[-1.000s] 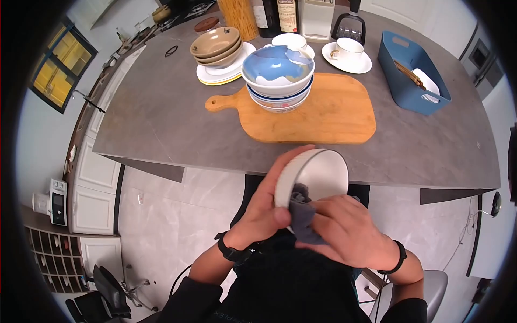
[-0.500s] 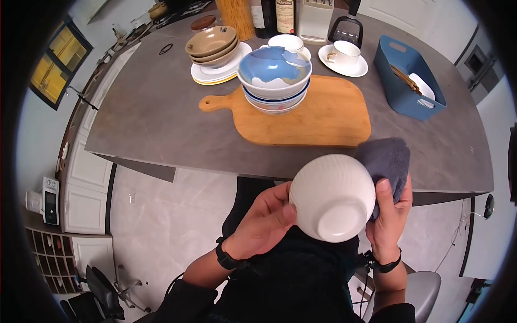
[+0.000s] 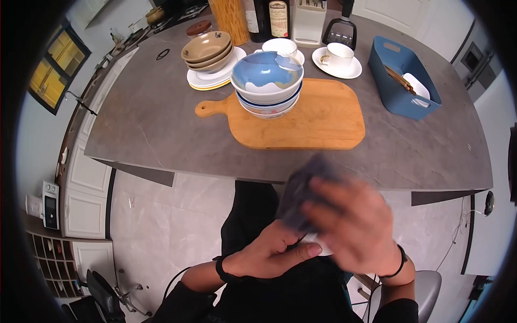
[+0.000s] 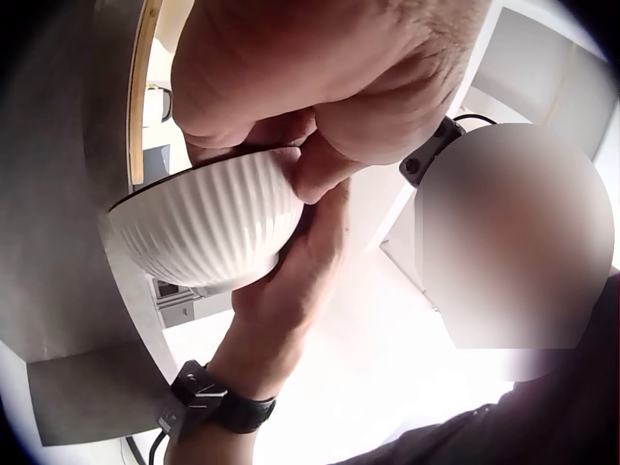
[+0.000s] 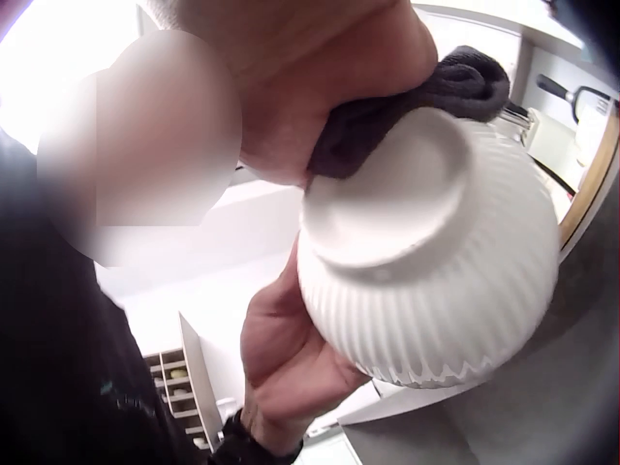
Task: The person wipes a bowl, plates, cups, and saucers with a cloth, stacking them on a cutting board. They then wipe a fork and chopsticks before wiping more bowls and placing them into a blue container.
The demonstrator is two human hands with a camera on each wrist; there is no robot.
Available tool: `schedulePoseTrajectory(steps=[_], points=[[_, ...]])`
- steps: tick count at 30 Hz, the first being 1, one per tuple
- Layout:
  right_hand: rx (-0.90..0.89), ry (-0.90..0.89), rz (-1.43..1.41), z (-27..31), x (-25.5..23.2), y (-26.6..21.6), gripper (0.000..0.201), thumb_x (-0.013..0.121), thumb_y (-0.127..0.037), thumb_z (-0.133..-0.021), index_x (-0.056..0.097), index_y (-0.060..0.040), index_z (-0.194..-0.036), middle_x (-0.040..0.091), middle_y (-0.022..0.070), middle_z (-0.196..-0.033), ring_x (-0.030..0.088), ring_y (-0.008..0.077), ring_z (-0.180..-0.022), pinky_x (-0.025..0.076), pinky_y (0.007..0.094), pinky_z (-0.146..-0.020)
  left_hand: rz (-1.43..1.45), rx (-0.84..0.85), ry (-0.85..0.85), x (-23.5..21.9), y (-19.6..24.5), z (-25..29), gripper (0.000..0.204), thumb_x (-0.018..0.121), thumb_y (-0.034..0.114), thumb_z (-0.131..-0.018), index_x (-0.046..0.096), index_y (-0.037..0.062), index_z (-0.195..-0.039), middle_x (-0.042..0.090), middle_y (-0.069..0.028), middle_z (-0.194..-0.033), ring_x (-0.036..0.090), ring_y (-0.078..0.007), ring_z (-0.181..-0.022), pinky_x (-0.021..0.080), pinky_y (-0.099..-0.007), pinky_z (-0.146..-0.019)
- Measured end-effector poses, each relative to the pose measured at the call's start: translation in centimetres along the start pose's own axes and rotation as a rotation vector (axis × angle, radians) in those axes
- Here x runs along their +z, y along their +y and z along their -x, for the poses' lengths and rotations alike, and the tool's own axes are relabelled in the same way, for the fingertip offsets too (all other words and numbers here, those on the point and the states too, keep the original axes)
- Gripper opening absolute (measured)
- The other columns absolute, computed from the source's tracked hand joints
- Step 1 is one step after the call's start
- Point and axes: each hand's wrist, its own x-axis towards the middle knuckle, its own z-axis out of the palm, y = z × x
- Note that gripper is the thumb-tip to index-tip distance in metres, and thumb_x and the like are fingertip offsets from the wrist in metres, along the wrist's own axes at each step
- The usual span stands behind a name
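A white bowl with a ribbed outside (image 5: 455, 281) is held over the lap, in front of the counter's near edge. My left hand (image 3: 272, 252) grips it by the rim, thumb on one side. A dark grey cloth (image 3: 304, 196) is bunched in my right hand (image 3: 358, 229), which is blurred in the head view. Seen from the right wrist, the cloth lies against the bowl's foot. Cloth and right hand hide most of the bowl (image 3: 319, 243) from the head camera.
On the counter (image 3: 161, 129), a wooden cutting board (image 3: 328, 118) carries a stack of bowls (image 3: 266, 81). Behind stand brown bowls (image 3: 207, 48) on plates, cups on saucers (image 3: 339, 56), bottles (image 3: 279, 21) and a pasta jar (image 3: 229, 19). A blue basket (image 3: 404, 81) sits at right.
The bowl was mouth up with the cloth inside, then turned to show its underside. Now the right hand has swung the cloth left, over the bowl, and the bowl is lower.
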Motion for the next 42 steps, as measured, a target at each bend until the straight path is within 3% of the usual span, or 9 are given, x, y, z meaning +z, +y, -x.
schedulePoseTrajectory(steps=[2,6,9,11,15,23,29,33,42], points=[[0.308,0.110,-0.389,0.7,0.4,1.4,0.036,0.062,-0.033,-0.099,0.071,-0.0076,-0.122,0.068,0.0141,-0.129,0.064,0.0310,-0.120,0.050,0.0444,-0.102,0.484,-0.155,-0.022,0.0,1.5,-0.2,0.036,0.065,0.008,-0.099,0.059,-0.0052,-0.132,0.071,-0.0164,-0.120,0.067,-0.0189,-0.112,0.049,-0.0307,-0.098],[0.969,0.336,-1.718,1.8,2.9,2.1,0.045,0.047,-0.032,-0.110,0.055,0.0005,-0.139,0.065,0.0172,-0.130,0.066,0.0296,-0.118,0.054,0.0417,-0.100,0.217,0.014,-0.055,-1.1,2.2,0.0,0.031,0.063,0.005,-0.099,0.062,-0.0017,-0.129,0.071,-0.0175,-0.117,0.069,-0.0320,-0.107,0.052,-0.0361,-0.093],[1.213,0.439,-1.857,2.1,4.0,-0.5,0.047,0.045,-0.030,-0.110,0.046,0.0021,-0.145,0.066,0.0174,-0.128,0.069,0.0283,-0.112,0.059,0.0416,-0.092,-0.306,0.473,0.135,-0.5,2.8,-2.7,0.037,0.068,0.003,-0.087,0.068,0.0010,-0.124,0.071,-0.0100,-0.128,0.067,-0.0303,-0.116,0.050,-0.0410,-0.102],[1.012,0.105,-2.078,2.8,2.9,0.2,0.045,0.045,-0.029,-0.110,0.049,0.0012,-0.143,0.069,0.0170,-0.121,0.074,0.0291,-0.093,0.064,0.0453,-0.073,-0.596,0.555,0.182,-1.7,4.1,-3.8,0.041,0.069,0.003,-0.082,0.070,0.0037,-0.122,0.071,-0.0065,-0.129,0.066,-0.0248,-0.120,0.047,-0.0392,-0.105],[0.800,0.341,-1.388,-1.7,0.6,1.7,0.037,0.051,-0.024,-0.110,0.057,-0.0019,-0.140,0.072,0.0117,-0.113,0.071,0.0217,-0.101,0.057,0.0344,-0.088,-0.942,0.532,0.342,-5.6,8.2,-5.3,0.043,0.068,-0.001,-0.078,0.072,0.0061,-0.121,0.073,-0.0029,-0.124,0.066,-0.0183,-0.122,0.045,-0.0394,-0.108],[0.268,-0.029,0.111,-7.5,-1.9,10.4,0.031,0.064,-0.024,-0.102,0.068,-0.0016,-0.123,0.070,0.0247,-0.113,0.064,0.0432,-0.107,0.051,0.0412,-0.093,-1.349,0.324,0.349,-13.5,10.5,-9.5,0.037,0.069,-0.008,-0.075,0.073,0.0101,-0.106,0.071,-0.0037,-0.097,0.067,-0.0219,-0.101,0.039,-0.0487,-0.117],[0.323,0.219,-0.369,-16.6,-3.3,10.0,0.038,0.064,-0.028,-0.103,0.066,0.0047,-0.121,0.072,0.0208,-0.098,0.073,0.0260,-0.083,0.055,0.0361,-0.072,-1.343,0.294,0.304,-14.5,9.7,-10.9,0.040,0.069,-0.008,-0.071,0.073,0.0125,-0.105,0.069,-0.0020,-0.094,0.065,-0.0205,-0.105,0.038,-0.0486,-0.118],[0.452,-0.180,-0.541,-20.3,-2.3,10.5,0.040,0.064,-0.021,-0.100,0.059,0.0079,-0.128,0.071,0.0137,-0.085,0.069,0.0158,-0.063,0.054,0.0307,-0.053,-1.315,0.264,0.252,-15.2,9.1,-11.7,0.042,0.070,-0.008,-0.068,0.072,0.0122,-0.105,0.067,-0.0001,-0.093,0.064,-0.0193,-0.104,0.038,-0.0476,-0.119],[0.533,-0.033,-0.696,-21.0,-3.3,14.2,0.034,0.051,-0.005,-0.098,0.057,0.0101,-0.128,0.069,0.0154,-0.102,0.069,0.0150,-0.062,0.057,0.0270,-0.050,-0.850,0.082,0.528,-15.7,7.7,-11.9,0.125,0.097,0.041,-0.063,0.028,0.0013,-0.159,0.028,-0.0296,-0.162,0.031,-0.0470,-0.150,0.033,-0.0494,-0.120]])
